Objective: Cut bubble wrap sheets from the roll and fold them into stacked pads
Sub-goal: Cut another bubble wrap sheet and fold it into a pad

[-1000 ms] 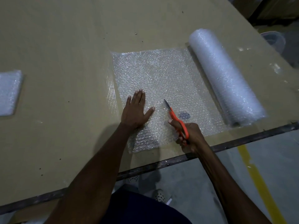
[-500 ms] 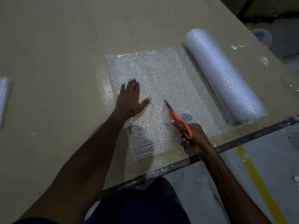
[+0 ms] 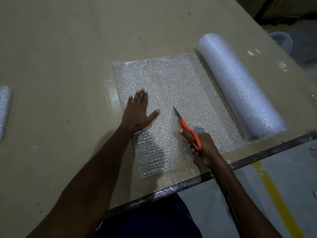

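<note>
On the tan bench (image 3: pixel 51 48), near its front edge, an unrolled sheet of bubble wrap (image 3: pixel 163 79) lay flat, joined on its right side to the roll (image 3: pixel 240 86) resting beside it. At the far left edge of the bench, well apart from the work, part of a folded pad (image 3: pixel 4 109) showed.

The left hand (image 3: pixel 139 114) lay spread and flat on the sheet, fingers straight and thumb out, pressing the film down near its left side. The right hand (image 3: pixel 204 148) gripped the orange scissors (image 3: pixel 188 129) by their handles, fingers curled through them, with the blades pointing away across the sheet and the tip just right of the left thumb. The blades looked nearly together; whether they were biting the film could not be told.

The step in hand seemed to be the cut that frees the sheet from the roll. To do it well, the pressing hand should stay close beside the cutting line so the film is kept taut, yet clear of the blade tip. The scissors would best run straight and parallel to the roll, gliding partly open instead of snipping, since slack bubble film tends to bunch and tear raggedly.
</note>
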### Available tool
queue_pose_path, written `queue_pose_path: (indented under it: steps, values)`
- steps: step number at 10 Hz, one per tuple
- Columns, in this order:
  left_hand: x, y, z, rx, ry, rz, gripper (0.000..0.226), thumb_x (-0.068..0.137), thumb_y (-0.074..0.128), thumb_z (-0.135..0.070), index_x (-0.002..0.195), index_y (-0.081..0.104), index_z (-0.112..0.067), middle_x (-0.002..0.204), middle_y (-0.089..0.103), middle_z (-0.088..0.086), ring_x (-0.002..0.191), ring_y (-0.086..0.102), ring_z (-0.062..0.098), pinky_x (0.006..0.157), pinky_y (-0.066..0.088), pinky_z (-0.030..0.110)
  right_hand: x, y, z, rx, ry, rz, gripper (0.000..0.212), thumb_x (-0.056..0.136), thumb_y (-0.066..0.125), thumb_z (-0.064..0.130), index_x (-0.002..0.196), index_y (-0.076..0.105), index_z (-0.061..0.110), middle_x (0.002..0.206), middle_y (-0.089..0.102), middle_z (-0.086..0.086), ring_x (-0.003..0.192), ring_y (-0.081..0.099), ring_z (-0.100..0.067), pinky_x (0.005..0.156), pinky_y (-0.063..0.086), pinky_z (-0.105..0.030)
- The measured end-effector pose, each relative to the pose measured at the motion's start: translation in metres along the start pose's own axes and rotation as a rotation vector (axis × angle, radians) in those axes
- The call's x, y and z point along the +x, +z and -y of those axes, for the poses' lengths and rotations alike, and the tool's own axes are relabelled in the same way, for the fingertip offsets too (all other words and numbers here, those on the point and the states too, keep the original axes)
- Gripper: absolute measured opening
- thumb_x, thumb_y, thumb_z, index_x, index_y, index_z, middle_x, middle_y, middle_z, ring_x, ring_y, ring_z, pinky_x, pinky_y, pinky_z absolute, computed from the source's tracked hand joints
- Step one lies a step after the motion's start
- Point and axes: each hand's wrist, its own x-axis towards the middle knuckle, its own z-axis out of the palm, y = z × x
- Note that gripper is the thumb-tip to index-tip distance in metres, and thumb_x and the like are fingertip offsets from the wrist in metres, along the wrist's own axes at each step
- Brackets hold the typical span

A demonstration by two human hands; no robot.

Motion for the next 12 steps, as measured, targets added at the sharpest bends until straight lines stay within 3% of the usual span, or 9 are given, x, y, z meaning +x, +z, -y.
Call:
queue_pose_path:
  steps: [1, 2, 3, 6, 8, 12]
  values:
    - [-0.001, 0.001, 0.000, -0.001, 0.005, -0.001, 0.098, 0.093, 0.017, -0.077, 0.159, 0.000, -0.006, 0.167, -0.005, 0.011, 0.154, -0.006, 0.023, 0.124, -0.002, 0.047, 0.003, -0.002, -0.004, -0.002, -0.003, 0.009, 0.059, 0.076, 0.088, 0.032, 0.102, 0.068, -0.017, 0.050, 0.051, -0.005, 0.035, 0.038, -0.012, 0.034, 0.028, -0.018]
    - [-0.002, 0.001, 0.000, -0.001, 0.005, -0.002, 0.098, 0.093, 0.017, -0.077, 0.159, 0.001, -0.006, 0.167, -0.004, 0.012, 0.154, -0.005, 0.023, 0.125, 0.000, 0.048, 0.005, 0.000, 0.002, 0.013, 0.007, 0.020, 0.046, 0.078, 0.087, 0.032, 0.093, 0.072, -0.009, 0.051, 0.051, -0.005, 0.037, 0.038, -0.012, 0.035, 0.027, -0.018]
    - [-0.001, 0.000, 0.000, 0.002, 0.008, -0.010, 0.098, 0.094, 0.018, -0.077, 0.159, 0.002, -0.005, 0.167, -0.003, 0.012, 0.154, -0.004, 0.024, 0.125, 0.001, 0.048, 0.009, 0.004, 0.009, 0.005, 0.002, 0.033, 0.037, 0.077, 0.088, 0.034, 0.070, 0.065, 0.005, 0.050, 0.050, -0.006, 0.037, 0.038, -0.013, 0.035, 0.026, -0.018]
    - [-0.001, 0.002, 0.001, 0.005, 0.007, -0.011, 0.098, 0.093, 0.018, -0.077, 0.159, 0.001, -0.006, 0.167, -0.004, 0.011, 0.154, -0.005, 0.023, 0.124, -0.002, 0.045, 0.015, 0.004, 0.014, -0.052, -0.020, 0.036, 0.042, 0.075, 0.089, 0.039, 0.067, 0.063, 0.007, 0.051, 0.051, -0.007, 0.038, 0.039, -0.014, 0.036, 0.028, -0.018]
    - [0.000, 0.002, 0.002, -0.001, 0.003, -0.005, 0.099, 0.092, 0.017, -0.078, 0.159, -0.001, -0.008, 0.167, -0.007, 0.009, 0.154, -0.007, 0.021, 0.124, -0.004, 0.044, 0.022, 0.007, 0.015, -0.070, -0.032, 0.035, 0.045, 0.076, 0.089, 0.034, 0.048, 0.060, 0.015, 0.045, 0.048, -0.005, 0.037, 0.037, -0.015, 0.037, 0.027, -0.018]
    - [0.001, 0.001, 0.001, 0.002, -0.006, 0.022, 0.101, 0.090, 0.014, -0.080, 0.159, -0.003, -0.007, 0.167, -0.009, 0.010, 0.154, -0.009, 0.022, 0.124, -0.005, 0.045, 0.033, 0.014, 0.025, -0.100, -0.046, 0.044, 0.043, 0.075, 0.089, 0.036, 0.056, 0.061, 0.009, 0.046, 0.048, -0.006, 0.036, 0.037, -0.016, 0.037, 0.027, -0.020]
